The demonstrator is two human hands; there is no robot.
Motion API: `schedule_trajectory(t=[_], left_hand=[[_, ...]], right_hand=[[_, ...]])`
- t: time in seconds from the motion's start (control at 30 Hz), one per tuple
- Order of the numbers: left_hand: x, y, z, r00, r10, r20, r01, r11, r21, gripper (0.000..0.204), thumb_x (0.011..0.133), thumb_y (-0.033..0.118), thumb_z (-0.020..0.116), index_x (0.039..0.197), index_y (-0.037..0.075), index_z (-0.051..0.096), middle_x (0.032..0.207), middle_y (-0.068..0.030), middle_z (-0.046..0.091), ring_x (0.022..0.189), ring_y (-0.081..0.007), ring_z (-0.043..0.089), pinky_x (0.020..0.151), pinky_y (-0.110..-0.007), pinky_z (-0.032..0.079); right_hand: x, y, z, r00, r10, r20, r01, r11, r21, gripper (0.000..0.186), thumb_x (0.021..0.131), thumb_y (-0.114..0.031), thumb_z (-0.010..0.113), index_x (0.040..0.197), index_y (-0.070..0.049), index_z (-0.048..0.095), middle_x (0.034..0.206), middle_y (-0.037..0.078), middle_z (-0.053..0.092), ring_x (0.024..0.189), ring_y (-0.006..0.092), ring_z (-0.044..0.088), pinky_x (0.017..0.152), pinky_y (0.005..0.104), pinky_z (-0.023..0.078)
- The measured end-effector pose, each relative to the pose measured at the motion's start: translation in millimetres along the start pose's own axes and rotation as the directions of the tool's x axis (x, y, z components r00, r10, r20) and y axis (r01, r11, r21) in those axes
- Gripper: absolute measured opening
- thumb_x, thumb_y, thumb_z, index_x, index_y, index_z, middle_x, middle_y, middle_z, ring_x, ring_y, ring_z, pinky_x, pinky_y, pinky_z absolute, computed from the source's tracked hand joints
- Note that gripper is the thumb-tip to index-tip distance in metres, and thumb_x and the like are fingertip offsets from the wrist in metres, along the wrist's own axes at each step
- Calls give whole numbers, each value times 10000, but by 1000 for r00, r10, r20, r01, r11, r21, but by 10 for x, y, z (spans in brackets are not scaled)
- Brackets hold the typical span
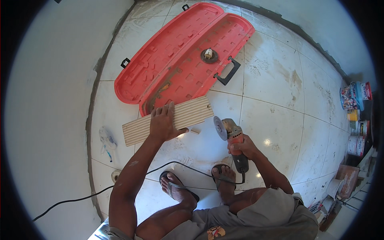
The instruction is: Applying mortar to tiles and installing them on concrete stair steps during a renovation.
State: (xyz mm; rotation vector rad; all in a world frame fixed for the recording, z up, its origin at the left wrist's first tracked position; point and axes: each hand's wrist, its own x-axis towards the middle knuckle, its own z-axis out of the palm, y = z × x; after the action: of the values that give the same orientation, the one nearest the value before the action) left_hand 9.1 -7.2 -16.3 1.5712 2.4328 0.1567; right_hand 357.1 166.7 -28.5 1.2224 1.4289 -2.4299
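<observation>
My left hand (162, 124) spans a pale, grooved wooden board (190, 110), fingers over its far edge and thumb by its near edge. The board lies aslant against the near end of an open red case (180, 90). A notch shows at the board's right near corner, and a small wood offcut (195, 131) lies just below. In my right hand (245, 147) is an orange and black angle grinder (236, 140), gripped round its body. Its disc (219, 128) stands just right of the board's end, apart from it. Whether the disc spins I cannot tell.
In the case sits a dark disc-shaped piece with a white plug (208, 54). A black cord (174, 163) runs from the grinder past my sandalled feet to the left. A clear plastic bag (107, 140) lies near the left wall. Paint buckets (350, 98) line the right side.
</observation>
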Motion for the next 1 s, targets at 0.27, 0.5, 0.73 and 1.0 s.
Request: schedule_trajectory(t=[0.27, 0.5, 0.73, 1.0], left_hand=[[-266, 189, 262, 962, 114, -249, -72, 982, 172, 1291, 701, 710, 869, 1632, 1, 324, 1607, -235, 430, 1514, -439, 374, 1267, -639, 257], [-1009, 1491, 494, 888, 239, 392, 181, 602, -777, 1090, 846, 744, 759, 1562, -14, 442, 1348, -232, 647, 1243, -386, 653, 1093, -481, 494], [-695, 1964, 244, 781, 270, 564, 564, 87, -822, 925, 842, 562, 856, 1467, -24, 510, 1283, -181, 670, 1184, -277, 672, 1046, -378, 514], [-592, 1824, -165, 908, 133, 398, 389, 87, -917, 824, 807, 520, 886, 1400, 20, 606, 1259, -139, 680, 1172, -249, 658, 1047, -384, 507]], right_hand=[[-197, 141, -154, 995, -81, -64, 93, 972, 215, 481, 823, -229, 823, 1196, 0, 626, 989, 133, 726, 845, 239, 759, 790, 384, 637], [-192, 143, 136, 971, -144, -189, 217, 858, 466, 480, 895, -303, 782, 1221, -17, 578, 1021, 141, 701, 910, 256, 752, 831, 403, 640], [-154, 74, 495, 951, -156, -267, 279, 807, 521, 540, 943, -415, 720, 1249, 6, 575, 1044, 167, 697, 936, 285, 752, 828, 437, 652], [-136, -421, 745, 960, -276, -45, 216, 627, 748, 850, 1062, -755, 300, 1503, -54, 491, 1298, 236, 669, 1056, 388, 734, 887, 484, 638]])
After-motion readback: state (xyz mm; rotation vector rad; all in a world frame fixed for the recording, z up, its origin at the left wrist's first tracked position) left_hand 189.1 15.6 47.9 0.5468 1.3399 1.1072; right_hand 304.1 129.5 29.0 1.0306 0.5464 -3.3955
